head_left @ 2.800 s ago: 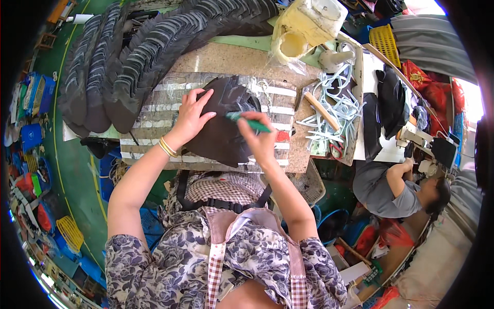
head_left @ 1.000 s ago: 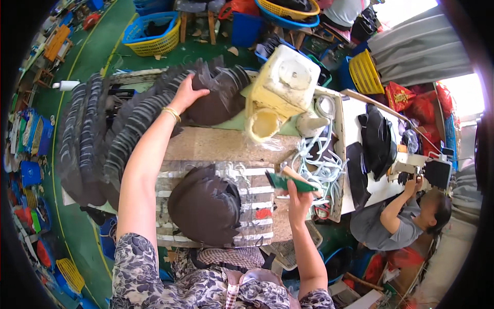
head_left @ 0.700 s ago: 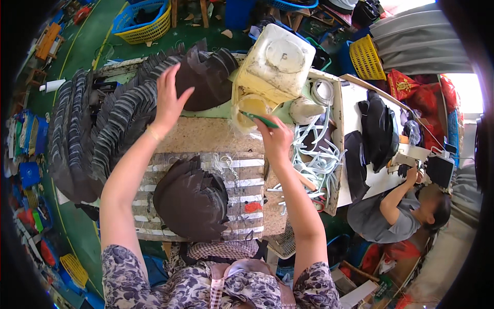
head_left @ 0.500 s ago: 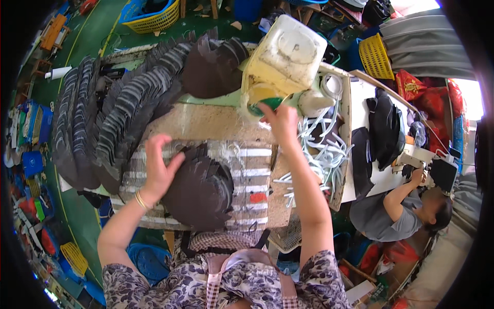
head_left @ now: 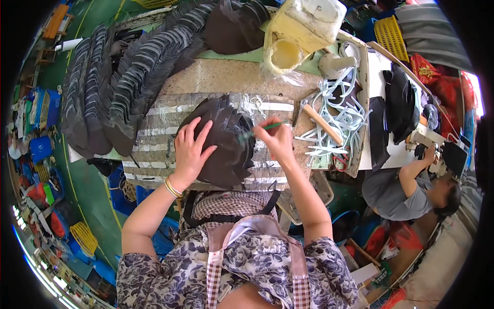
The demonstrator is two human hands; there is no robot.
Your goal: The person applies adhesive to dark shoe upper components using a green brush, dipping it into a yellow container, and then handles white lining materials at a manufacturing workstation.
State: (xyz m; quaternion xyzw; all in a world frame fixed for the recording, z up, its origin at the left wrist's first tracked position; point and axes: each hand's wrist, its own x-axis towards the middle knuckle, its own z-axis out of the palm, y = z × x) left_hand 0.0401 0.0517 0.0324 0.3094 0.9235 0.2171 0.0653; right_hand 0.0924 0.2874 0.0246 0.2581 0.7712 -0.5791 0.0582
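Head view shows the left hand (head_left: 191,149) spread flat on the fanned stack of dark pieces (head_left: 218,141) at the table's (head_left: 236,77) near edge, while the right hand (head_left: 275,141), just beside, pinches a green brush (head_left: 262,129) pointing left across the stack's right edge.

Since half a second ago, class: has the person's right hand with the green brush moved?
Yes. The right hand has drawn back from the yellowish plastic jug toward the person, and now holds the green brush over the fanned dark pieces.

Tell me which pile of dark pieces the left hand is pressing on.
The fanned pile on the striped board, under the left hand; the other piles lie untouched farther back.
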